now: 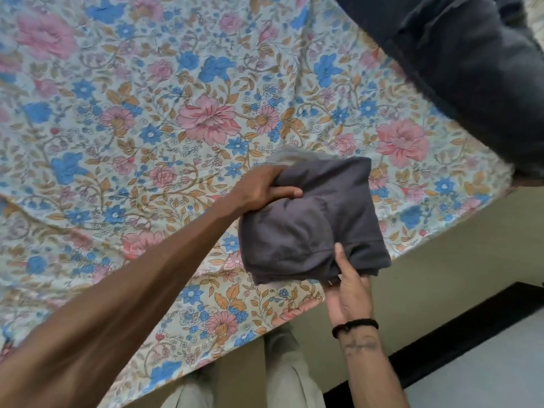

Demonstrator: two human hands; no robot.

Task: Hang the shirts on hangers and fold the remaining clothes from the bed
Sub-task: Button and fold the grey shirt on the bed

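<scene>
Now both hands on the folded grey garment (312, 219), left hand (259, 191) gripping its far edge, right hand (348, 285) pinching its near corner.

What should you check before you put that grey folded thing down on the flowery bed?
1. Left hand grips the folded grey garment at its top edge: ok.
2. Right hand holds its lower edge, thumb on top: ok.
3. Folds tidy: not ok, the middle is bunched.
4. Bare floral bedsheet to set it on: ok.
5. Clear of the dark blue garment: ok.
6. Light fabric tucked behind: cannot tell.
</scene>
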